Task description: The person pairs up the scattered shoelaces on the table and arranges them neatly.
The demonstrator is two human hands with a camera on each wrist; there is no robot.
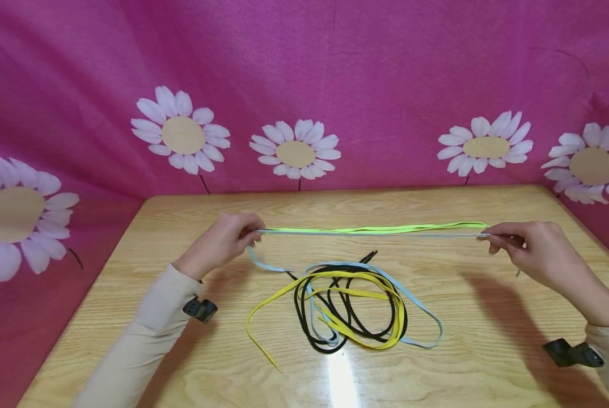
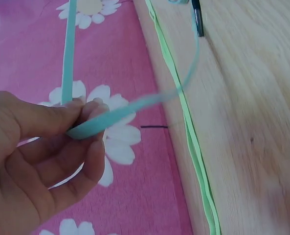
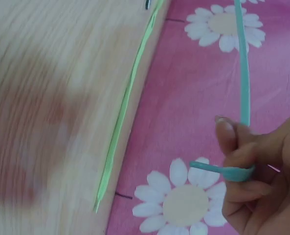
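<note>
A light blue shoelace (image 3: 244,73) is stretched taut between my two hands, above the far part of the table. My left hand (image 1: 228,238) pinches it between thumb and fingers; beyond the grip its tail drops toward the pile. With curled fingers, my right hand (image 1: 536,246) pinches the other end, and a short tipped piece sticks out of the grip in the right wrist view. Beneath the taut lace, a neon green shoelace (image 2: 189,132) lies folded lengthwise along the table's far edge. Nearer me lies a loose pile of a yellow shoelace (image 1: 355,275), a black shoelace (image 1: 297,306) and blue lace loops (image 1: 422,303).
The wooden table (image 1: 182,351) ends at a pink cloth (image 1: 386,68) with large white daisies, which rises behind it and at both sides. A small black camera (image 1: 200,310) is strapped to the left wrist, another camera (image 1: 572,353) to the right.
</note>
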